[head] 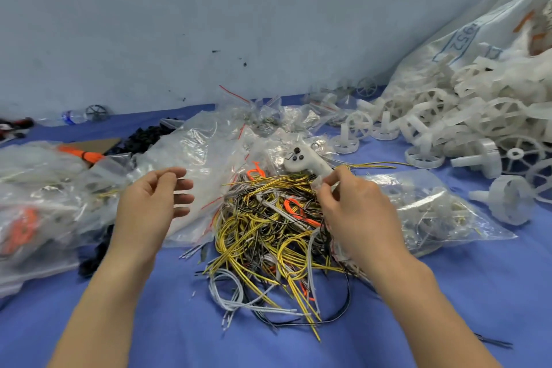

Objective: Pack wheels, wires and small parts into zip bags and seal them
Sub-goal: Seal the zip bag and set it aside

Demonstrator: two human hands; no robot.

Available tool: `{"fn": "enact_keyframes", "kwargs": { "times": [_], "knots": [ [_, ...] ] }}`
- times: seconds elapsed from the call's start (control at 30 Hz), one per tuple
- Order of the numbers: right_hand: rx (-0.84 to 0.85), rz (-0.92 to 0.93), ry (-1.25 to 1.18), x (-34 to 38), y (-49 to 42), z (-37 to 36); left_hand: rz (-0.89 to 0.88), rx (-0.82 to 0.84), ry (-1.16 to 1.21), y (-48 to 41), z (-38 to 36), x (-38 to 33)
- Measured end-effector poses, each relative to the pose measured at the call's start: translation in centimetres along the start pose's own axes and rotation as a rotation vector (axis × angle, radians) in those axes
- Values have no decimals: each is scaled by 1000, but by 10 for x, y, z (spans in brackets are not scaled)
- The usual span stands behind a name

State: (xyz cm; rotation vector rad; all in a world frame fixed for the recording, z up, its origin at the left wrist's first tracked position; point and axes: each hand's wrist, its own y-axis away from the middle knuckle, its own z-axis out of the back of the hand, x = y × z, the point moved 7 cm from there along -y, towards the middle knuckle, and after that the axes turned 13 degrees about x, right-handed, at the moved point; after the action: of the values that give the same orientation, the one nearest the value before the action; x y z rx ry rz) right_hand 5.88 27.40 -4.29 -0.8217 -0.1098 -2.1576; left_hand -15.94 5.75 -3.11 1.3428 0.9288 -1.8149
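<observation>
Head view, one only. Right hand (355,212) pinched something small and pale at the far edge of the wire pile (274,230); left hand (152,203) hovered loose, held nothing. Pile sat mid-cloth between both hands. Probably light, floppy, tangly stuff, best grabbed as a bunch mid-length. Too many wires to count. Wheels (448,116) heaped far right, dozens. Stuffed zip bag (433,212) just beside.

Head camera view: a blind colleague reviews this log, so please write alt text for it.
A person's right hand pinches a small clear piece above a tangled wire pile on a blue cloth, while the left hand hovers open. Zip bags and white plastic wheels surround it.
</observation>
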Motion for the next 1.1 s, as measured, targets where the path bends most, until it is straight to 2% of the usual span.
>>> {"fn": "enact_keyframes", "kwargs": {
  "times": [0.07, 0.17, 0.27, 0.33, 0.5, 0.73, 1.1],
  "knots": [
    [24, -12, 16, -1, -2, -3, -4, -111, -188, 6, 31, 10],
    [40, -14, 52, -1, 0, -6, 90, -246, -589, 22, 76, 33],
    [38, -11, 66, -1, 1, -8, 245, -232, -852, 34, 108, 63],
    [37, -12, 74, -3, 1, -7, 334, -162, -891, 36, 116, 78],
    [51, -22, 65, -5, 0, -6, 381, -8, -1005, 36, 105, 90],
    [59, -19, 66, -7, 0, -6, 394, 15, -1071, 34, 95, 88],
    [69, -7, 12, -14, -7, 7, 393, -102, -1104, 30, 105, 80]
  ]
}}
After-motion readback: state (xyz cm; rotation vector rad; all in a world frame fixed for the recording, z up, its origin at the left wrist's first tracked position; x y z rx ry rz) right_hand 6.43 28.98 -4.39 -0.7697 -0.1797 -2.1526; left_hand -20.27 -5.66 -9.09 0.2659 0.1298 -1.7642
